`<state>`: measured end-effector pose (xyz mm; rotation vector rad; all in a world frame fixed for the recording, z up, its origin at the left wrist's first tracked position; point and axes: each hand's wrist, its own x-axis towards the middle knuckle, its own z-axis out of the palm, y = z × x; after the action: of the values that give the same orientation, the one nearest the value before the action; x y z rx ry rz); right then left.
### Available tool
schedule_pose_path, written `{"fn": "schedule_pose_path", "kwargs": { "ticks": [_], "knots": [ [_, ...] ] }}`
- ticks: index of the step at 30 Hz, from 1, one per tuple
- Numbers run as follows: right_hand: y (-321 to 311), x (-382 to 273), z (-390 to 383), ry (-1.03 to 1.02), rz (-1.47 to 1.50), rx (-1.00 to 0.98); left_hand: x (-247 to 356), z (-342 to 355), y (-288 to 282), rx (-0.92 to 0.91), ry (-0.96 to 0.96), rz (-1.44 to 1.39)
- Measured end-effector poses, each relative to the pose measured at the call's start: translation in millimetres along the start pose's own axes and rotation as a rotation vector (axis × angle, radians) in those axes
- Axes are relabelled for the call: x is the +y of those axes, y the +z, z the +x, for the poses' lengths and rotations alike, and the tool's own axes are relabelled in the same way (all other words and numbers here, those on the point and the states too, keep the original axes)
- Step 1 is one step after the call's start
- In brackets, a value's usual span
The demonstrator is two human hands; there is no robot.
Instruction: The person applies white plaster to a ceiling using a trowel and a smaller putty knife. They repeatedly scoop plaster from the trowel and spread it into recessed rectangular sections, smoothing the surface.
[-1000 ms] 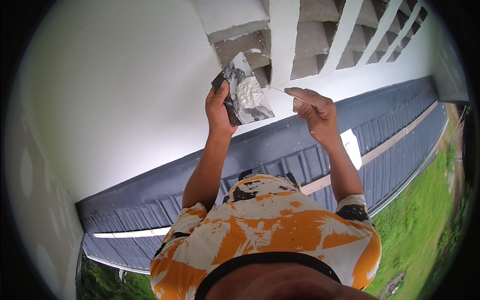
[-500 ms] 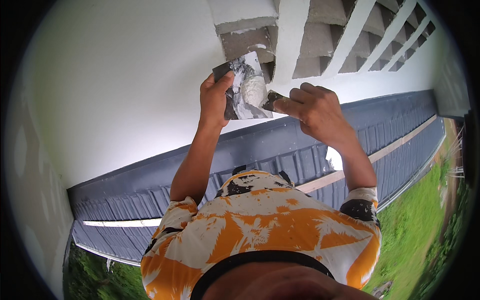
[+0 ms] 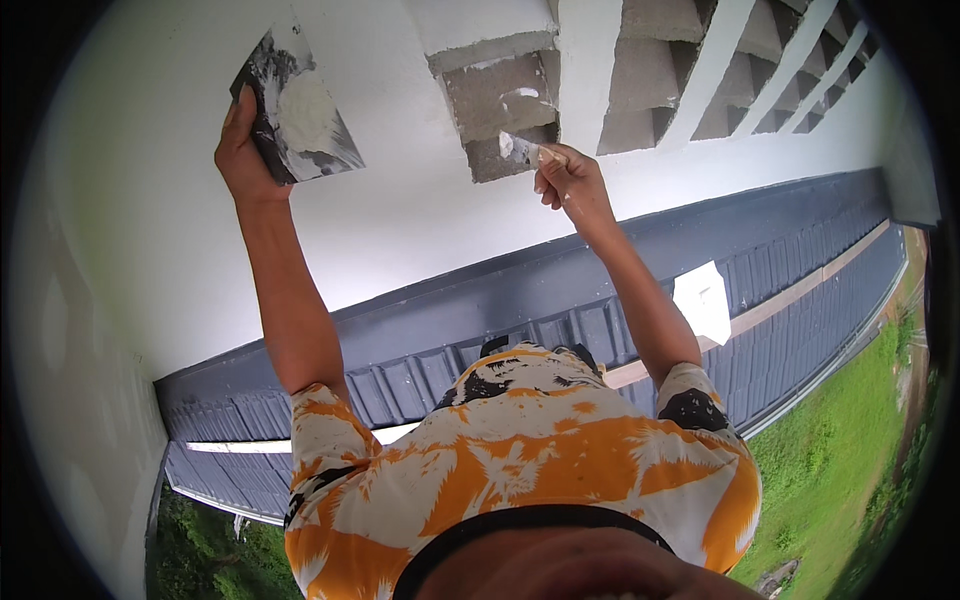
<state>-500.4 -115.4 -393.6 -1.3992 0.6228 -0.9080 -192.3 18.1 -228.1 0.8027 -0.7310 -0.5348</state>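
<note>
My left hand [image 3: 248, 155] grips the edge of a dark flat plate [image 3: 272, 120], held up before the white wall [image 3: 390, 200]. A mound of white putty [image 3: 308, 115] lies on it, with smears around. My right hand [image 3: 575, 190] is closed round a small putty knife [image 3: 524, 149], its blade carrying a dab of white paste. The knife is in front of a square recess [image 3: 500, 95] of bare grey block in the wall; whether it touches the block I cannot tell. A white smear shows inside that recess.
More grey openings [image 3: 655, 75] between white bars run off to the upper right. Below the wall is a dark ribbed metal roof [image 3: 560, 330] with wooden battens [image 3: 790, 300] and a white sheet [image 3: 704, 302]. Green grass [image 3: 800, 470] lies beyond the roof edge.
The plate has swung left, away from the putty knife. My right hand has lifted the knife off the putty, turned it and moved slightly left to the recess.
</note>
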Motion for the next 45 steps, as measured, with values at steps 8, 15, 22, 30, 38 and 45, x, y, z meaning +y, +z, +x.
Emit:
{"fn": "schedule_pose_path", "kwargs": {
  "ticks": [8, 15, 22, 30, 38, 45],
  "knots": [
    [61.4, 41.2, 104.8, -0.704, -0.818, 0.463, 132.3, 160.2, -40.4, -1.097, -0.411, 0.147],
    [112.3, 76.2, 167.0, -0.957, -1.092, 0.534, 124.6, 223.2, -103.1, -1.229, -0.572, 0.037],
    [104.6, 79.2, 162.9, -0.941, -1.177, 0.613, 138.0, 201.1, -35.3, -1.351, -0.690, 0.210],
    [66.4, 54.7, 143.7, -1.021, -1.068, 0.715, 128.6, 180.2, -6.0, -1.360, -0.676, 0.313],
    [64.0, 73.1, 178.8, -1.230, -1.010, 0.684, 129.5, 178.4, 2.5, -1.404, -0.763, 0.329],
    [56.5, 64.0, 177.4, -1.227, -1.161, 0.680, 130.1, 172.6, 5.9, -1.356, -0.723, 0.325]
  ]
}}
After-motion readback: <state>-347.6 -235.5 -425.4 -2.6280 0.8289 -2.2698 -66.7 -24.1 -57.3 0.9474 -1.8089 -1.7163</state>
